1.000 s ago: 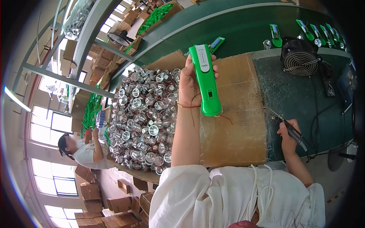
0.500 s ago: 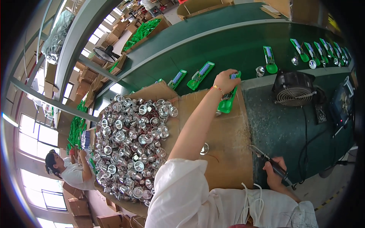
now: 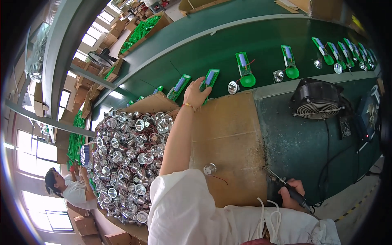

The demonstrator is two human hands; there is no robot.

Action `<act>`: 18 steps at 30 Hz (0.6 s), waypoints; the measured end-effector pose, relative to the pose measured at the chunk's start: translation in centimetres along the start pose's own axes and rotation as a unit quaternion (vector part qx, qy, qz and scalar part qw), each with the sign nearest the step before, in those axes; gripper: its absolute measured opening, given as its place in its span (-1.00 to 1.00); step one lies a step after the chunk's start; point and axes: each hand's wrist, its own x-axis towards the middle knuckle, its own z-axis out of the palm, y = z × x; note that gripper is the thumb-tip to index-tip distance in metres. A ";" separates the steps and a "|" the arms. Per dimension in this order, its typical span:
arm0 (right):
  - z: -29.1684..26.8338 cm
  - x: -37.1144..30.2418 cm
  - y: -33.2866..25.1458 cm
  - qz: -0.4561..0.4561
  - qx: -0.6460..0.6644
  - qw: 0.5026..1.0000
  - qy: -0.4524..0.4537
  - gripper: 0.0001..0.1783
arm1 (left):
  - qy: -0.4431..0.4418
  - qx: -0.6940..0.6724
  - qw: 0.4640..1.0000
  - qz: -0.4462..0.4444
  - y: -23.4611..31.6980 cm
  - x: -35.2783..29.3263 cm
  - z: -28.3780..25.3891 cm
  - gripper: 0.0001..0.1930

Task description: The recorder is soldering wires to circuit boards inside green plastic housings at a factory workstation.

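Observation:
My left hand reaches forward to the far edge of the cardboard, its fingers around a green plastic flashlight housing with a blue cell inside. My right hand holds a soldering iron low at the right, its tip pointing up and left over the cardboard's right edge. Alone on the brown cardboard lies a silver reflector with a thin red wire. Right of my left hand, another green housing rests on the green belt with a wired reflector beside it.
Silver reflectors are heaped at the left. More housings lie along the belt. A black fan and a dark box-shaped device stand at right; cables run across the bench. A co-worker sits far left.
My left hand has let go of the housing with its reflector, now on the belt, and moved left to another housing. My right hand stays low with the soldering iron.

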 end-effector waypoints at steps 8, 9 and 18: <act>0.1 -0.7 -1.1 0.032 0.015 0.999 0.022 -0.83 | 0.091 -0.091 0.991 0.024 13.1 -17.2 -0.7 -0.45; 0.1 -0.5 -1.2 0.029 0.024 0.999 0.025 -0.83 | 0.071 -0.073 0.994 -0.024 15.3 -20.1 -0.5 -0.45; 0.9 0.9 -1.6 0.003 0.014 0.998 0.057 -0.82 | 0.097 0.092 0.990 -0.036 13.7 -30.8 -1.8 -0.56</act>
